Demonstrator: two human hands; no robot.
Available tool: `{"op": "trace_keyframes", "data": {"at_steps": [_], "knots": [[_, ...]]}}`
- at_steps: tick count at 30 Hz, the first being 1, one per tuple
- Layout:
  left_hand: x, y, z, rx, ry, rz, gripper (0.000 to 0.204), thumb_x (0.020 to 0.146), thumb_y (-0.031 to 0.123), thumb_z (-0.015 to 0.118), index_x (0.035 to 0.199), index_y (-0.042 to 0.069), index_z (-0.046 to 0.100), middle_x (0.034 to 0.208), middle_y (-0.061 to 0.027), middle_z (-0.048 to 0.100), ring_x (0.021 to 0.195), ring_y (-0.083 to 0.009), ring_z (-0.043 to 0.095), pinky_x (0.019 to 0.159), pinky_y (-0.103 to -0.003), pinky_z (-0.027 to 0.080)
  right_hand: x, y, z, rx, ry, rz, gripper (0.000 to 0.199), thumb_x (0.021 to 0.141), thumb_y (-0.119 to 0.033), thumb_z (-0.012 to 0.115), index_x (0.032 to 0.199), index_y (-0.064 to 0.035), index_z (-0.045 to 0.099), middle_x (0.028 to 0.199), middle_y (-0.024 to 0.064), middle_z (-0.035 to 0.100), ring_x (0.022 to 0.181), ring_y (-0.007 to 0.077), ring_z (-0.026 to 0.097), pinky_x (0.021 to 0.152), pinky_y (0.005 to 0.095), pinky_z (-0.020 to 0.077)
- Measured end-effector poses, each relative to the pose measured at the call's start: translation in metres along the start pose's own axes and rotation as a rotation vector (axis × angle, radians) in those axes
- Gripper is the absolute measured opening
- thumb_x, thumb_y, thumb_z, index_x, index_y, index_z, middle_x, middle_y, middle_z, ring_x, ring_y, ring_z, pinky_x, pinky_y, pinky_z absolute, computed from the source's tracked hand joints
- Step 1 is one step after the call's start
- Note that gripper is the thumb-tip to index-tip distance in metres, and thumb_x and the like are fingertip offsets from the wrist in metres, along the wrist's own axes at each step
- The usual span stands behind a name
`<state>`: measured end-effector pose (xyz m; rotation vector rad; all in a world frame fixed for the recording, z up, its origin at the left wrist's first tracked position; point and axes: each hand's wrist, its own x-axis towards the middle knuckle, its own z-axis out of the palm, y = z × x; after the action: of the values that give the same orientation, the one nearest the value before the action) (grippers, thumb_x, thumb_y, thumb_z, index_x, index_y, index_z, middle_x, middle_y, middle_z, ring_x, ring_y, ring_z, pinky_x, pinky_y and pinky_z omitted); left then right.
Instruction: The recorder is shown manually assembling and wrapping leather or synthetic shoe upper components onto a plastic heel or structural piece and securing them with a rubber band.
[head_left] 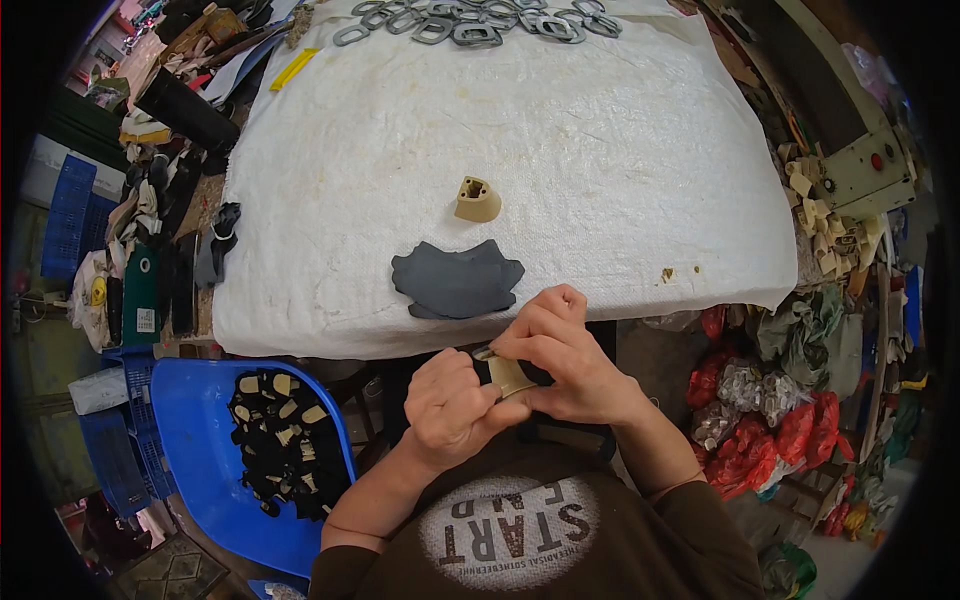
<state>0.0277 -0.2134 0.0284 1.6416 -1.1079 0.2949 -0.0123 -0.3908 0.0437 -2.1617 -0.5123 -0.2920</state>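
Note:
Close to my chest, just off the table's front edge, both my hands hold a beige shoe heel with dark material along its sides. My left hand is closed in a fist against its left side. On the other side, my right hand pinches it between thumb and fingers, which hide part of it. Beyond my hands, dark grey cut pieces lie on the white table cover. Farther back a bare beige heel stands, its holed end showing.
At lower left, a blue basin holds many heels with black covering. Grey ring-shaped pieces lie along the far table end. Beige blocks are heaped at the right, above red plastic bags. A dark tube leans at far left.

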Motion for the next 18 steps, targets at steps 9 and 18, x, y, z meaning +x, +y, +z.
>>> {"op": "trace_keyframes", "data": {"at_steps": [9, 18], "knots": [[-0.005, 0.007, -0.008, -0.792, -0.163, -0.9, 0.044, 0.086, 0.028, 0.055, 0.115, -0.003, 0.046, 0.097, -0.0073, 0.055, 0.087, -0.0136, 0.053, 0.076, -0.027, 0.044, 0.007, -0.01, 0.0, -0.114, 0.031, -0.091, 0.053, 0.052, -0.028, 0.08, 0.098, -0.0091, 0.06, 0.107, 0.0045, 0.053, 0.102, 0.0257, 0.046, 0.089, 0.0432, 0.0289], [-0.001, 0.004, -0.012, -0.666, 0.041, -0.871, 0.046, 0.084, 0.025, 0.049, 0.121, -0.003, 0.045, 0.09, -0.0106, 0.061, 0.072, -0.0132, 0.056, 0.064, -0.025, 0.047, -0.007, -0.026, 0.013, 0.534, 0.386, 0.394, 0.034, 0.081, -0.005, 0.064, 0.113, -0.0008, 0.053, 0.109, 0.0105, 0.047, 0.089, 0.014, 0.047, 0.075, 0.0242, 0.0429]]}}
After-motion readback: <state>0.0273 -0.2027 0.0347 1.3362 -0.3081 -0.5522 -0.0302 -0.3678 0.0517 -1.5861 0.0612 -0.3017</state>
